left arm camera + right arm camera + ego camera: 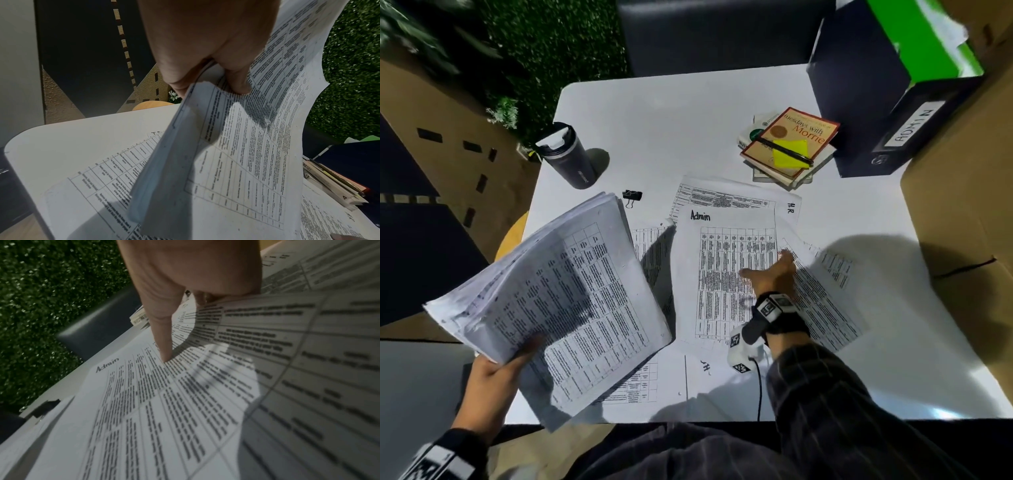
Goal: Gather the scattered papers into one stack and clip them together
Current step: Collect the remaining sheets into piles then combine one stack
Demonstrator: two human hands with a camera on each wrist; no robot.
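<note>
My left hand [517, 356] grips a thick stack of printed papers [571, 294] by its near corner and holds it tilted above the table's left side; the thumb [238, 84] lies on top. Loose sheets lie on the white table [671, 120]: one marked Admin [722, 246], one marked HR [722, 197] behind it, and others partly under the stack. My right hand [767, 270] has its thumb [166, 353] pressed on the Admin sheet [144, 402], and its fingers curl under the raised edge of a sheet to the right [308, 353]. A black binder clip [632, 197] lies behind the stack.
A dark tumbler [568, 154] stands at the back left. Books with a pen and a yellow note [787, 144] sit at the back right beside a black binder labelled ADMIN [893, 130]. A cardboard box [962, 205] borders the right edge.
</note>
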